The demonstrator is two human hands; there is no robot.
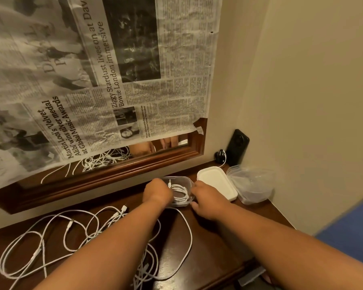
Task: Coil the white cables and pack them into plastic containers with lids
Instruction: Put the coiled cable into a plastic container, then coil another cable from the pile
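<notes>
White charging cables [71, 233] lie loose and tangled over the left half of the dark wooden worktop [208, 258], and one long loop [190, 237] runs out toward the middle of the front edge. Behind them a wood-framed mirror [134, 164] leans against the wall, mostly covered by a sheet of newspaper [105, 80]. Near the middle of the back edge sits a clear plastic container [186, 180] with a coiled cable [179, 192] inside. The left hand [158, 192] reaches into its left side with the fingers bent down onto the coil; they are hidden behind the back of the hand, so I cannot tell whether they pinch it. The right hand [208, 201] grips the container's right near corner, fingers curled over the rim and thumb against the front wall. Just right of it a white lid [216, 183] lies flat, touching a stack of empty clear containers [252, 185] in the back right corner. Behind these a small black adapter [219, 156] and a black phone [238, 147] stand against the wall.
</notes>
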